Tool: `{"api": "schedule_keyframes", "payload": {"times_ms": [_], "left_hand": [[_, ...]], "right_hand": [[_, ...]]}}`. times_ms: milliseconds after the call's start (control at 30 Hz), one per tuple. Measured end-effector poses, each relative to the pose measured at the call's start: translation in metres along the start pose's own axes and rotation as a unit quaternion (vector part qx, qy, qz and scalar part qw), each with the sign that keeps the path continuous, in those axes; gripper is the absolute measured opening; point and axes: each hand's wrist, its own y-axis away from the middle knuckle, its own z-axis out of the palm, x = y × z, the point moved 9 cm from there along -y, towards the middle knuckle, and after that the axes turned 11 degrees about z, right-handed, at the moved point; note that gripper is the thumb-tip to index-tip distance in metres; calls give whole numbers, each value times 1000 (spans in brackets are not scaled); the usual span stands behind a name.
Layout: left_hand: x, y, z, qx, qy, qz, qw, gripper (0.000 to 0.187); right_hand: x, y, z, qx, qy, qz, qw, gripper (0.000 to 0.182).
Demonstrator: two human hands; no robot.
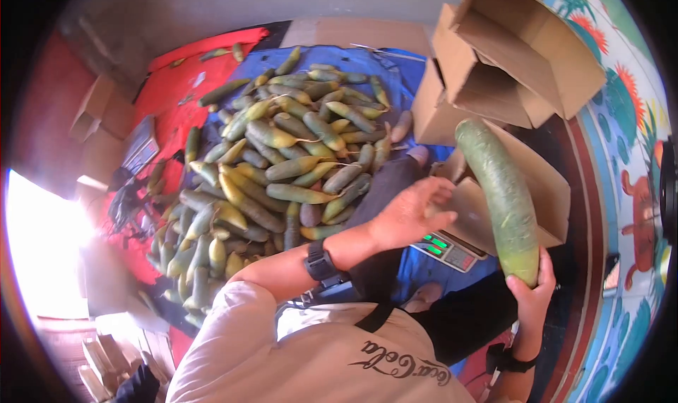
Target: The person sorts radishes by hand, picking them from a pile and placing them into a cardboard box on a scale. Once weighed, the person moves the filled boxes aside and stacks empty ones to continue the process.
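Note:
A long green vegetable (498, 195) with a paler yellowish lower end stands nearly upright in my right hand (534, 284), whose fingers wrap round that lower end. To its left, my left hand (417, 214) is raised with fingers apart and bent, holding nothing that shows, close to the digital scale (452, 252) with green lit digits. An open cardboard box (551, 195) sits behind the held vegetable, which hides part of it. Left of my left arm lies a large heap of similar green and yellow vegetables (282, 170).
Blue sheeting (406, 71) lies beneath the heap, beside red cloth (162, 89). More open cardboard boxes (515, 50) stand at the upper right. Another scale (141, 147) and a carton (106, 110) are at the left. A painted wall (639, 226) borders the right side.

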Motion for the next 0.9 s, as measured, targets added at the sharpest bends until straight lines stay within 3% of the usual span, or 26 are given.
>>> {"api": "schedule_keyframes", "payload": {"times_ms": [133, 167, 233, 367, 433, 567, 600, 667, 833, 900], "left_hand": [[-16, -29, -11, 15, -189, 38, 981, 49], [-20, -36, -8, 7, -178, 42, 983, 49], [-12, -49, -5, 15, -318, 126, 940, 55], [-32, -65, 14, -43, -353, 143, 924, 63], [-41, -66, 22, -63, -366, 153, 916, 63], [-48, -65, 30, -85, -385, 150, 907, 56], [-48, -65, 30, -86, -380, 150, 909, 55], [-47, -64, 32, -100, -390, 156, 902, 52], [-49, -59, 34, -96, -405, 181, 891, 47], [-51, -58, 32, -94, -417, 174, 887, 47]], "right_hand": [[-24, -21, -50, 56, 57, -19, 997, 64], [-28, -29, -59, 53, 72, -10, 996, 63], [-33, -49, -75, 58, 126, -17, 990, 61], [-35, -99, -87, 30, 236, -6, 971, 55], [-22, -127, -78, -12, 302, 47, 952, 54], [2, -180, -45, -94, 420, 60, 901, 50], [3, -191, -32, -107, 420, 56, 900, 50], [28, -207, -11, -146, 411, 179, 882, 46], [76, -244, 49, -245, 395, 190, 865, 42], [92, -247, 70, -285, 393, 238, 841, 37]]}}
